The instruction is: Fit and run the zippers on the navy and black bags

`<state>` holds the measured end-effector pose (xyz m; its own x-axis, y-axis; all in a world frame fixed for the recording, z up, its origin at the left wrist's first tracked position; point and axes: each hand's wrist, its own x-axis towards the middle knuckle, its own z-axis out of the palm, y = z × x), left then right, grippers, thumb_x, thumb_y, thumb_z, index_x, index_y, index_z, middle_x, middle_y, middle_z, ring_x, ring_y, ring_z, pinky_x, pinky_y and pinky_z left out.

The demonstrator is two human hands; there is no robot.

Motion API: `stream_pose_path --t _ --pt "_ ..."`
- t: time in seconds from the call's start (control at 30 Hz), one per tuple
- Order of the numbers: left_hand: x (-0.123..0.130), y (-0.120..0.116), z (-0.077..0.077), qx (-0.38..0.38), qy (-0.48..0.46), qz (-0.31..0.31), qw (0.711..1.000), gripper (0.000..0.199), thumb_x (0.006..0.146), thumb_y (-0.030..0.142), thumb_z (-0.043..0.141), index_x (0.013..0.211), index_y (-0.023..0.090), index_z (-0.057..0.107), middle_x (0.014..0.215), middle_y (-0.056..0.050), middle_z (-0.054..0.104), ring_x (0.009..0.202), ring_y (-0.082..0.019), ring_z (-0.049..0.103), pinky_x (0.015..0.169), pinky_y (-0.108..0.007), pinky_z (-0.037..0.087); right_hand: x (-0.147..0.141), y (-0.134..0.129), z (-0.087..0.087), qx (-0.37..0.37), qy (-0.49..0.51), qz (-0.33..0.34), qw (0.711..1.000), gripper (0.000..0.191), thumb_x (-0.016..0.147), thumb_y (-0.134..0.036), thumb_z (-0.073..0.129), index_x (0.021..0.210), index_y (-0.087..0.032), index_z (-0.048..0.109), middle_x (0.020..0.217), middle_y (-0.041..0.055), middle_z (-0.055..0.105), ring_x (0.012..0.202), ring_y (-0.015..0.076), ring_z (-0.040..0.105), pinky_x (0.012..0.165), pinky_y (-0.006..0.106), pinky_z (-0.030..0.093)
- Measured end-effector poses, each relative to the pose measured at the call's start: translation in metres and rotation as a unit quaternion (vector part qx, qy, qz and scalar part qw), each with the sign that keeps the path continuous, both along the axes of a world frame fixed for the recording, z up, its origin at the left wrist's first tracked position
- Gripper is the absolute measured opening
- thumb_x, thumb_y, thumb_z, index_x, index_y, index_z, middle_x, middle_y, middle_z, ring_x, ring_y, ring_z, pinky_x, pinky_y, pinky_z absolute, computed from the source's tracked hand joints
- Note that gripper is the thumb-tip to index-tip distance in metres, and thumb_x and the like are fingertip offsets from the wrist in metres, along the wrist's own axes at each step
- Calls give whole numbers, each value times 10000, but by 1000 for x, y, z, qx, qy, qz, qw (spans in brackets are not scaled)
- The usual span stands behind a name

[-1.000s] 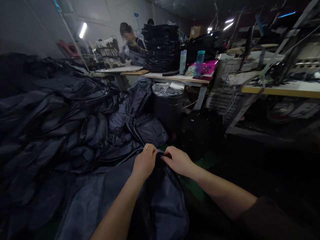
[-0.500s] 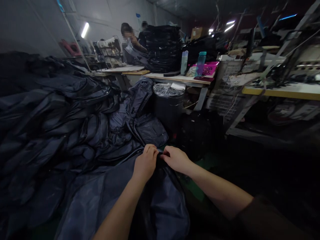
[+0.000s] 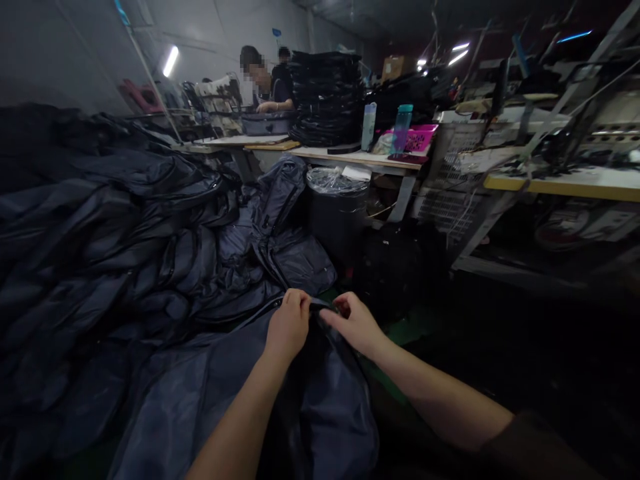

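A dark blue-grey fabric bag [image 3: 230, 367] lies spread out below and between my arms, its zipped edge running along the top. My left hand [image 3: 291, 323] pinches that edge, fingers pressed together. Just to the right, my right hand [image 3: 356, 323] is at the same edge with thumb and fingers apart; the thumb rests on or very near the fabric. A darker opening of the bag shows beneath both hands.
Similar bags [image 3: 125, 267] are heaped at the left. Ahead are a lined bin [image 3: 337, 213], a black backpack [image 3: 387, 263] and a worktable [image 3: 350, 156] with stacked dark pieces [image 3: 325, 97] and bottles. A person [image 3: 283, 87] works behind it.
My right hand has opened its pinch and its fingers have spread. My left hand has shifted slightly left, still pinching. The person beyond the table has lowered the grey piece onto the table.
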<state>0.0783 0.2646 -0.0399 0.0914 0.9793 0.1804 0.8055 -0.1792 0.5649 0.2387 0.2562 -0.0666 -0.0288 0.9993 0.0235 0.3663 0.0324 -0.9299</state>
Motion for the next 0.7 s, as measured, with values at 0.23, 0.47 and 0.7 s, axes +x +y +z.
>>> stream_pose_path --t 0.23,0.47,0.7 --pt "-79 35 33 73 -84 339 934 339 828 299 438 1143 176 448 1007 -108 628 931 -234 590 774 -361 447 2 -29 -15 -40 0 48 998 384 665 -286 708 967 -207 483 837 10 597 779 181 573 687 288 432" --pt "-19 -3 -7 -207 -299 180 914 408 711 549 534 726 145 588 632 -73 629 551 -211 611 500 -315 476 -1 -26 -29 -18 32 19 999 375 666 -332 708 932 -199 480 769 -15 533 703 155 511 646 276 414" --pt "13 -13 -40 -203 -427 186 861 226 718 391 507 695 167 515 589 11 568 451 -112 547 426 -224 424 5 -5 -24 8 25 29 999 328 775 -446 599 950 -187 499 701 -29 495 654 139 486 619 261 402"
